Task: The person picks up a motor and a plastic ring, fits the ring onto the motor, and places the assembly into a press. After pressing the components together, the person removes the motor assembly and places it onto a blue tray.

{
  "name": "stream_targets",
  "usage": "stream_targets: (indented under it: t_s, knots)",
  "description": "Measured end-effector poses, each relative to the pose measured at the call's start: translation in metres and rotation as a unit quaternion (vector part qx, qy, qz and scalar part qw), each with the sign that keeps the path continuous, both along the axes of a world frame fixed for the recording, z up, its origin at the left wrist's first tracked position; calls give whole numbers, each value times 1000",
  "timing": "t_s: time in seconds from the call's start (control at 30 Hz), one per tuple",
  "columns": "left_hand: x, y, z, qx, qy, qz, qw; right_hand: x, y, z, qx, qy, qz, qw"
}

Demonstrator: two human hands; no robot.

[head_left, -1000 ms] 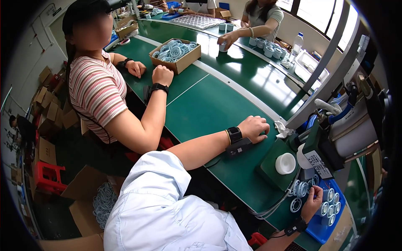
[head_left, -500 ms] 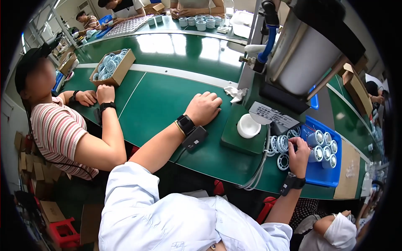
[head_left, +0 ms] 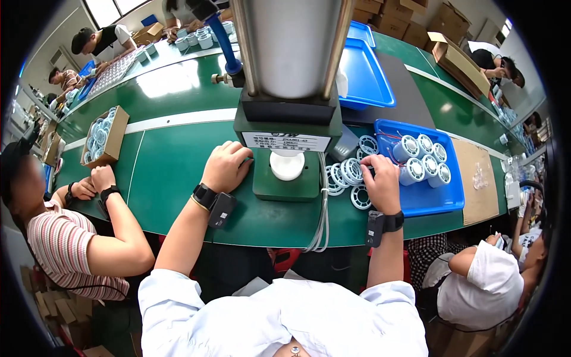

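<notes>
My left hand lies on the green table beside the base of a press, its fingers stretched out and holding nothing. A white round cup-shaped piece sits on that base, under the press head. To the right of the base is a loose group of pale blue slotted rings. My right hand is at the right edge of these rings, thumb and forefinger slightly apart, fingertips close to or touching one. A single ring lies nearer to me. Grey cables run down beside the base.
Right of my right hand, a blue tray holds several pale blue cylindrical housings with wires. Another blue tray stands farther back. At left, a cardboard box of rings is near a seated co-worker. Another person sits at right.
The view has swung to the right, so the press now stands mid-picture and more of the right side shows. Both hands stay at about the same places on the table.
</notes>
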State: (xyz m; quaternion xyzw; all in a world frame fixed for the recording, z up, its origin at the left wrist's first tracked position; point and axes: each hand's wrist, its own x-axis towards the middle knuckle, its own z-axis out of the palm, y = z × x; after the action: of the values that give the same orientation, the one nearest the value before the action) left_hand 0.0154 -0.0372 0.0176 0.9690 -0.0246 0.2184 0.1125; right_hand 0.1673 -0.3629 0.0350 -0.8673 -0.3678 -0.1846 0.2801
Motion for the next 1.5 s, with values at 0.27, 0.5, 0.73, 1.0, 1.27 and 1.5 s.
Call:
stream_targets:
  t_s: [0.27, 0.5, 0.73, 1.0, 1.27, 1.5]
  knots:
    - [2, -2, 1, -17, -23, -13, 1000, 6, -6, 4, 40, 88, 19, 995]
    - [-2, -1, -2, -66, 11, -30, 997, 4, -5, 4, 69, 106, 17, 992]
    - [-6, -2, -1, -49, 3, -45, 998, 0, 1, 2, 8, 63, 25, 998]
    - [-1, -4, -7, -29, -16, -39, 999, -2, -2, 3, -7, 73, 22, 997]
    - [-5, -4, -7, -39, -8, -38, 998, -1, -1, 4, 35, 108, 35, 993]
    - [-3, -6, -3, -84, 15, -58, 995, 3, -10, -2, 55, 113, 36, 991]
